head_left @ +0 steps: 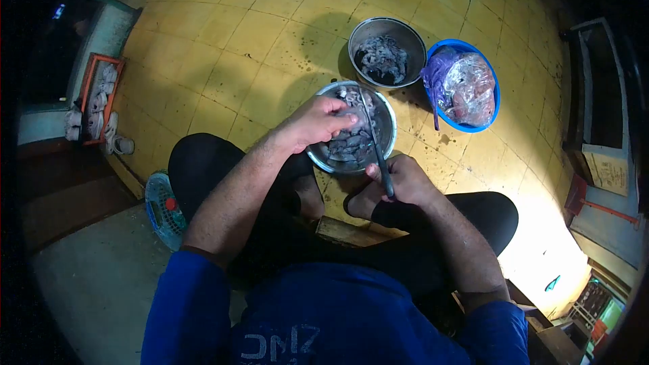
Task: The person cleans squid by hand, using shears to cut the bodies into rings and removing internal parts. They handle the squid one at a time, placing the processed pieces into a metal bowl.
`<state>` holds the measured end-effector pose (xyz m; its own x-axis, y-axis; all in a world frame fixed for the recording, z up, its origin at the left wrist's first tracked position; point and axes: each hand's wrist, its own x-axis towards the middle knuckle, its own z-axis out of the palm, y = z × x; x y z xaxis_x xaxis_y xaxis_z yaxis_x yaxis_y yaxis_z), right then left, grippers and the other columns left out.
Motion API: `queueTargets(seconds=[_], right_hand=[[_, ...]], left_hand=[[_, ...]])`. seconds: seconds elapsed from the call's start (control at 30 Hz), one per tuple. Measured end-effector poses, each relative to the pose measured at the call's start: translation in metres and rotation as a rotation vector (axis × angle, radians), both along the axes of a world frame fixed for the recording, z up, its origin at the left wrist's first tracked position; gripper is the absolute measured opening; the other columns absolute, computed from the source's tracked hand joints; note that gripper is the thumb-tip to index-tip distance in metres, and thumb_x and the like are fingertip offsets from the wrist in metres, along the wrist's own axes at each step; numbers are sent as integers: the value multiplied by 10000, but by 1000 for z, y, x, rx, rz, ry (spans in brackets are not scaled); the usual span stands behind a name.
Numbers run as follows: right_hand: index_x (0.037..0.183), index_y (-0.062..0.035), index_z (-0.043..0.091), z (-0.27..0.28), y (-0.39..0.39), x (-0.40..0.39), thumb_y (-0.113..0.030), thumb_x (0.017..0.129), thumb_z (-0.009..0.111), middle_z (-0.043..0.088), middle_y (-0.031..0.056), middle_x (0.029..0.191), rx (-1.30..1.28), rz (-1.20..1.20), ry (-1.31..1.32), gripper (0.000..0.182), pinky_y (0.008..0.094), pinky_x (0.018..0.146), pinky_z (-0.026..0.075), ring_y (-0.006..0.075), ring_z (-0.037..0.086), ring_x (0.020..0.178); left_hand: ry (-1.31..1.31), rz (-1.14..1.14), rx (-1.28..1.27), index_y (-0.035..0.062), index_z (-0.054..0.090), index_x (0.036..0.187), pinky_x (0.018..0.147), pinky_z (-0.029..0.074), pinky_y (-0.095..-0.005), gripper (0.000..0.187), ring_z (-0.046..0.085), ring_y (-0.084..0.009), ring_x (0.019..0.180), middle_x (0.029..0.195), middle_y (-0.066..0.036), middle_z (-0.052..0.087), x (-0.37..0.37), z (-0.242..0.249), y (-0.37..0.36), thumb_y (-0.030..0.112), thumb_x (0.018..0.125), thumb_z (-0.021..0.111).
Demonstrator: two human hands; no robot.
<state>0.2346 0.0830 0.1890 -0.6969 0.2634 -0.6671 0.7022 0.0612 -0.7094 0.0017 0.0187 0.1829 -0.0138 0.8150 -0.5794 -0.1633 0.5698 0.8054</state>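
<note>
Between my knees stands a metal bowl (391, 125) holding small, wet grey and pinkish pieces of seafood (349, 149). My left hand (318, 124) reaches over its left side, fingers and thumb curled together just above the pieces; I cannot tell what is pinched in them. On the right, the black handle of a knife (370, 122) is wrapped in my right hand (405, 182), at the near right rim. Its long blade points away from me across the bowl, close beside my left fingertips.
Behind the bowl, a larger metal pot (353, 54) contains more greyish pieces. Right of it, a blue basin (498, 94) holds plastic bags, one purple (439, 71). A blue-green basket (159, 209) sits by my left thigh. Shoes (101, 105) fill an orange rack on the left.
</note>
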Motion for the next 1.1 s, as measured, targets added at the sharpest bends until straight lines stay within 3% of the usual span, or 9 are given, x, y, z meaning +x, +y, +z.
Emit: queueTargets(seconds=[0.07, 0.23, 0.4, 0.47, 0.7, 0.9, 0.97, 1.1], right_hand=[[683, 22, 613, -11, 0, 3, -710, 847, 448, 592, 85, 564, 207, 1, 21, 768, 338, 555, 480, 196, 612, 574], [753, 21, 624, -20, -3, 5, -733, 842, 419, 608, 121, 619, 157, 40, 73, 786, 360, 620, 491, 226, 630, 634], [754, 10, 624, -14, -3, 1, -726, 849, 409, 602, 126, 619, 148, 62, 46, 772, 377, 641, 485, 236, 629, 651], [829, 69, 601, -8, 0, -2, -786, 805, 370, 633, 263, 785, 107, 127, -75, 886, 458, 842, 466, 403, 637, 877], [841, 70, 599, -5, -2, -4, -787, 804, 358, 634, 261, 769, 119, 147, -74, 892, 460, 841, 467, 413, 636, 871], [823, 49, 629, -3, -3, -3, -734, 824, 425, 630, 264, 743, 194, 155, -83, 809, 472, 788, 484, 412, 643, 825], [635, 27, 587, 7, -5, -4, -659, 864, 479, 551, 135, 539, 268, 86, 3, 731, 396, 555, 453, 244, 579, 547], [609, 15, 581, -6, -8, 0, -624, 858, 531, 537, 117, 515, 251, 77, 43, 688, 384, 526, 442, 222, 559, 516]], left_hand=[[-23, 57, -1, 40, 630, 991, 462, 296, -173, 164, 390, -19, 554, 726, 48, 536, -5, -6, 1, 171, 893, 630], [-15, 104, 50, 28, 612, 1017, 469, 322, -174, 165, 410, -26, 577, 749, 39, 537, -4, -6, 3, 148, 904, 614], [29, 57, 68, 34, 633, 942, 489, 374, -203, 139, 462, -42, 564, 685, 20, 537, 2, -7, 1, 161, 888, 624], [33, 60, 55, 17, 627, 952, 478, 365, -194, 140, 453, -40, 572, 719, 12, 547, 4, -6, 1, 142, 891, 623], [39, 81, 44, 4, 626, 951, 460, 355, -196, 122, 441, -42, 567, 739, 4, 554, 9, -1, 1, 114, 899, 614], [-31, 88, 61, 16, 641, 944, 455, 350, -196, 133, 432, -36, 524, 679, 19, 539, 4, -5, 2, 135, 885, 625], [-58, 79, 47, 11, 636, 945, 451, 333, -193, 129, 424, -36, 539, 707, 15, 548, 1, -4, 1, 126, 888, 623], [-131, -54, -24, 14, 637, 936, 444, 298, -188, 115, 405, -35, 548, 737, 14, 558, -2, -5, -1, 119, 891, 616]])
